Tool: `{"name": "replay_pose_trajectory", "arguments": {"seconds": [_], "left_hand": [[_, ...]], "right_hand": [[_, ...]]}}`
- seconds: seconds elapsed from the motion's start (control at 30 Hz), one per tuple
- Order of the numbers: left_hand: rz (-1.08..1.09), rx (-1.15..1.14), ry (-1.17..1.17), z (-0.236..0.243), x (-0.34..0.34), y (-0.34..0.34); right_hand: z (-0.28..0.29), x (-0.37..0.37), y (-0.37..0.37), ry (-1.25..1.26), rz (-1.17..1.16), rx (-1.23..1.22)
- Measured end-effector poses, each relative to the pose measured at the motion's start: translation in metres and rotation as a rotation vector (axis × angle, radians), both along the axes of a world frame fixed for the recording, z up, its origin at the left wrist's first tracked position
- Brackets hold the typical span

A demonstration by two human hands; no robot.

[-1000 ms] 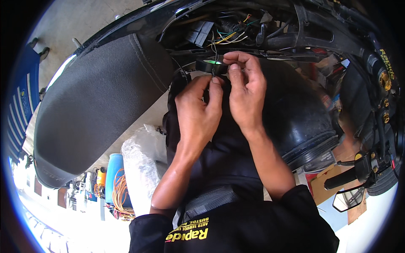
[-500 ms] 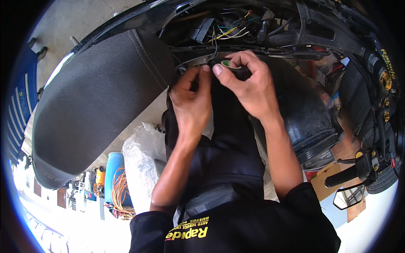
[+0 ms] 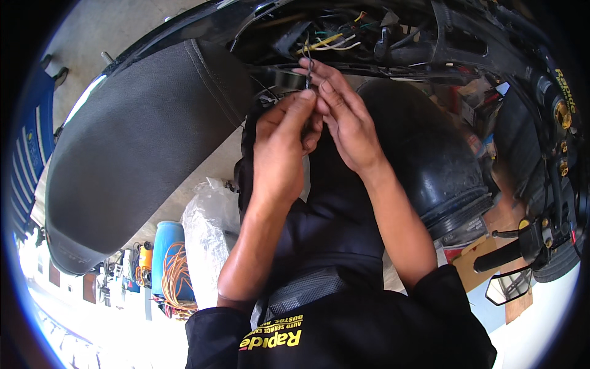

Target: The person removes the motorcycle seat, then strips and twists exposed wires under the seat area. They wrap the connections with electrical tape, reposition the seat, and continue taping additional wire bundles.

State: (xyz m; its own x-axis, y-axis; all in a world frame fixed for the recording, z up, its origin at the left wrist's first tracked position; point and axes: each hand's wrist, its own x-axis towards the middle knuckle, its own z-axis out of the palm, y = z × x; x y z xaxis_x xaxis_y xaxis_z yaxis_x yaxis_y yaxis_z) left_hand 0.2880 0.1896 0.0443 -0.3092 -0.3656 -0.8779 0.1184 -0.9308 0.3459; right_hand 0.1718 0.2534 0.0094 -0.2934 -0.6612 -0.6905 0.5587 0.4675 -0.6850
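My left hand (image 3: 281, 144) is closed, its thumb and forefinger pinching a thin dark wire (image 3: 308, 75) that runs upward. Close beside it, my right hand (image 3: 349, 120) has its fingers stretched out along the wire, the fingertips just behind it. A blurred dark round shape (image 3: 287, 80) shows left of the wire, perhaps the tape roll; what bears it is hidden. Above both hands, loose yellow and white wires (image 3: 329, 45) stick out of the motorcycle's open frame (image 3: 470, 46).
The long black seat (image 3: 144, 147) is at the left. A black drum-like container (image 3: 424, 160) stands to the right, near the handlebar grip (image 3: 498, 258) and mirror (image 3: 509, 287). At the lower left are a clear plastic bag (image 3: 209, 227), a blue barrel (image 3: 167, 249) and orange cord (image 3: 177, 277).
The green-cored tape roll has left my right hand's pinch. My right hand has shifted left with fingers straightened, and my left hand has turned, its pinch now on the wire.
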Motion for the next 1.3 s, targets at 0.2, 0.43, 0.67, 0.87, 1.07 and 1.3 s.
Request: {"name": "replay_pose_trajectory", "arguments": {"seconds": [0.2, 0.43, 0.67, 0.87, 1.07, 1.3], "left_hand": [[0.292, 0.407, 0.560, -0.008, 0.016, -0.018], [-0.083, -0.112, -0.065, -0.005, 0.013, -0.007], [-0.330, -0.762, -0.511, -0.030, 0.009, 0.035], [-0.533, -0.592, -0.512, -0.011, 0.014, 0.041], [-0.154, -0.078, -0.093, 0.002, 0.004, 0.009], [0.079, 0.196, 0.236, -0.002, 0.009, -0.016]], "right_hand": [[-0.020, -0.002, 0.004, -0.577, -0.131, -0.151], [-0.013, -0.019, 0.006, 0.015, 0.161, 0.037], [0.074, -0.023, -0.022, 0.939, 0.645, 0.284], [0.076, 0.009, -0.039, 0.839, 0.489, -0.108], [0.011, -0.003, 0.000, 0.360, 0.070, 0.062], [-0.024, 0.002, 0.010, -0.238, -0.054, -0.068]]}}
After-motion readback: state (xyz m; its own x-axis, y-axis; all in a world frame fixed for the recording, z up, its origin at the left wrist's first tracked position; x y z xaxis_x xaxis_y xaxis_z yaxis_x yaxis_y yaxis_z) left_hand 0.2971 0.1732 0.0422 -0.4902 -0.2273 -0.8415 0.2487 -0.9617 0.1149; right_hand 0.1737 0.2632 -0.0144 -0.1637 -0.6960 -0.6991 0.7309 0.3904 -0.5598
